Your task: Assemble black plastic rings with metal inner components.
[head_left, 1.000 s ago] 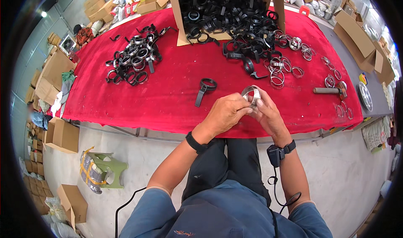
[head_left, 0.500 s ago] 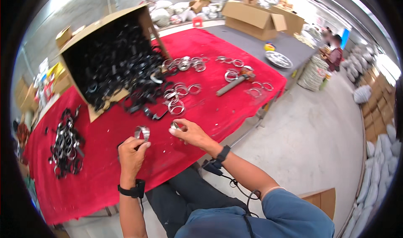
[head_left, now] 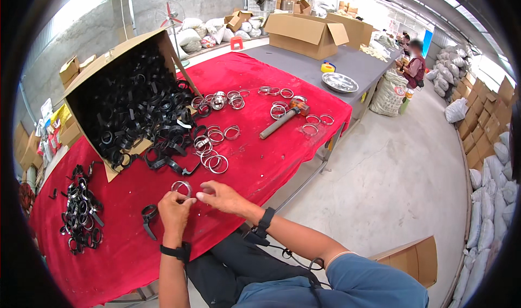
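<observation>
My left hand point(head_left: 175, 213) pinches a shiny metal ring point(head_left: 182, 187) between thumb and fingers, held up over the red cloth. Close beside it on the right is my right hand point(head_left: 223, 198), its fingers bent toward the thumb. A blur lies at those fingertips, and I cannot make out what they hold. To the left of my left hand lies a black ring with a strap-like tail point(head_left: 148, 216). Beyond my hands, several loose metal rings point(head_left: 216, 163) lie next to a heap of black rings point(head_left: 163, 140) spilling from a tipped cardboard box point(head_left: 81, 88).
A pile of black and silver rings point(head_left: 82, 213) sits at the left. A hammer point(head_left: 282, 122) rests among metal rings on the right of the red cloth point(head_left: 255, 183). Behind are a round metal tray point(head_left: 340, 82) and an open carton point(head_left: 301, 36). Another person point(head_left: 415, 66) sits far right.
My right hand has come in closer to my left hand, and the metal ring seen in it earlier no longer shows clearly. The black ring by my left hand has come into sight.
</observation>
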Available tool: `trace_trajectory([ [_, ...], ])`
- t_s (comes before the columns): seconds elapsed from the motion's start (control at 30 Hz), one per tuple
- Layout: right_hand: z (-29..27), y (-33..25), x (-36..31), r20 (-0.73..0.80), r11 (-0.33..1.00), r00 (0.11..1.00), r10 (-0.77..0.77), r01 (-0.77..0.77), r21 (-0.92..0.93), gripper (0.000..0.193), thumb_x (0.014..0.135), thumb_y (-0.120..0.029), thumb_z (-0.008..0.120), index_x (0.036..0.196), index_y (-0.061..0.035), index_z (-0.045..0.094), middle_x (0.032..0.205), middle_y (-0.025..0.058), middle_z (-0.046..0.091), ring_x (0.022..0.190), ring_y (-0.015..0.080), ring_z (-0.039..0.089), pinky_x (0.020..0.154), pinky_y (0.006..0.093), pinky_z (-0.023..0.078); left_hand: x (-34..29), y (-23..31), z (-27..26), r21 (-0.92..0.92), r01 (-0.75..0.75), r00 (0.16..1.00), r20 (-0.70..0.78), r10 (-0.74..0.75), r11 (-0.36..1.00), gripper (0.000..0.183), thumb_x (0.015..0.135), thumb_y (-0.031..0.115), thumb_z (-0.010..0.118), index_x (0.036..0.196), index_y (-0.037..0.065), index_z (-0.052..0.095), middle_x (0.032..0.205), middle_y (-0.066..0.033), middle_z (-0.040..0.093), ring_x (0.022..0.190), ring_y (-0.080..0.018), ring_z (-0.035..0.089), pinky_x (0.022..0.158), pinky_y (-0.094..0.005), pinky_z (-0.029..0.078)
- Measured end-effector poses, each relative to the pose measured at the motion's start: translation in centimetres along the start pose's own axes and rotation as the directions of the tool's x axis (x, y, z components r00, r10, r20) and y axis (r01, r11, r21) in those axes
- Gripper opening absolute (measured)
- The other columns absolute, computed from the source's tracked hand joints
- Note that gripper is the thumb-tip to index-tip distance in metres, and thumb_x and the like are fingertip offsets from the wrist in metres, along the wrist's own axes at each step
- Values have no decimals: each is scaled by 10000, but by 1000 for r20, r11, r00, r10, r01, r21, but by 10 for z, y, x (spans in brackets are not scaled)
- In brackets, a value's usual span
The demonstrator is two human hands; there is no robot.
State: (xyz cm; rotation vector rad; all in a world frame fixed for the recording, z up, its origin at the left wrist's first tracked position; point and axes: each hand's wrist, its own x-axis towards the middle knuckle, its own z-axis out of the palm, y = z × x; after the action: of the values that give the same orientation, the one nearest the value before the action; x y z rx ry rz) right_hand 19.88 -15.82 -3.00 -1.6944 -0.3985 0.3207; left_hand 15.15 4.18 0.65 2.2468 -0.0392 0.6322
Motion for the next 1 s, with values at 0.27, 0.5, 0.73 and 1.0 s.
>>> trace_trajectory([
  [0.27,35,11,-2,-159,994,987,9,8,105,369,1032,-280,719,1189,52,679,942,128,767,830,181,738,727,351,604,-21,3,0,-71,-8,987,163,19,997,96,816,37,837,876,-14,780,788,-119,713,681,-219,716,635,-349,565],
  [0.5,36,2,-5,-199,998,979,-30,20,-51,329,1034,-252,696,1129,62,684,872,114,753,743,171,714,653,341,588,-19,-3,-13,-392,400,888,390,-245,828,108,997,85,731,972,-11,775,762,-24,713,680,-93,697,577,-254,572],
  [0.73,38,-32,-8,-100,989,986,137,-141,-38,329,1030,-267,700,1085,57,704,853,128,750,717,188,714,652,358,585,-31,-28,-31,-632,599,800,462,-383,491,156,1022,176,742,955,37,721,769,-4,673,582,-64,564,490,-234,456],
  [1.0,86,-44,-17,-240,948,933,-268,211,-240,212,1016,-178,673,1041,30,639,892,257,719,865,444,736,746,508,562,-52,-27,-44,-285,89,995,-20,-99,954,148,992,113,729,973,-32,755,804,-51,741,739,-124,672,670,-296,542],
])
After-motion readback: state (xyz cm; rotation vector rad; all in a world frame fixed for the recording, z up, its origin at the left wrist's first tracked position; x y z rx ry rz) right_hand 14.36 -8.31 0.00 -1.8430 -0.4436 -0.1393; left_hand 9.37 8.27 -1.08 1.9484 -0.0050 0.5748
